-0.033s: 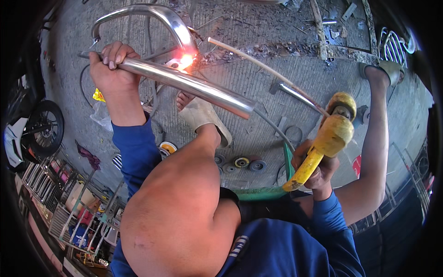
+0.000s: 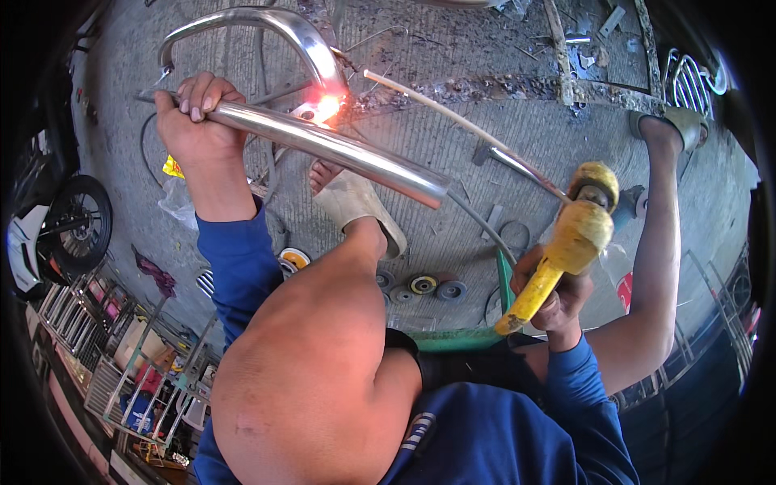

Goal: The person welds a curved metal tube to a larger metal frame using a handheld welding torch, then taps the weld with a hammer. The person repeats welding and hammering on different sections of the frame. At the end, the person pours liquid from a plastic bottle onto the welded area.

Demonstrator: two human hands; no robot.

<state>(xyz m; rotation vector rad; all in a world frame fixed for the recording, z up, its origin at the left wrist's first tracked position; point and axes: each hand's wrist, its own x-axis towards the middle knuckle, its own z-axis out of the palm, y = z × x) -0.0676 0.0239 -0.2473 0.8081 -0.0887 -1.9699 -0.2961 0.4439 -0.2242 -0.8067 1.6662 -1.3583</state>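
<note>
My left hand [image 2: 202,113] is closed around a straight, shiny metal pipe [image 2: 323,147] near its far end; the pipe slants down to the right. Just beyond it, a bent chrome tube [image 2: 275,23] lies on the floor, with a bright red-white glow [image 2: 327,107] at its lower end beside a small flat metal piece. In my right hand [image 2: 558,299] is a yellow welding electrode holder [image 2: 558,267], its handle wrapped by my fingers. A long pale welding rod [image 2: 453,117] runs from its jaws up and left, the tip apart from the glow.
A tool with a chrome handle [image 2: 517,165] lies on the concrete floor, under the rod. Several grinding discs [image 2: 423,284] lie between my legs. A scorched metal frame [image 2: 560,48] is at the far right. On the left are a motorcycle wheel [image 2: 77,225] and a metal rack [image 2: 153,396].
The yellow electrode holder has shifted slightly left and down, and the rod has moved slightly with it. My left hand and the pipe look almost unchanged.
</note>
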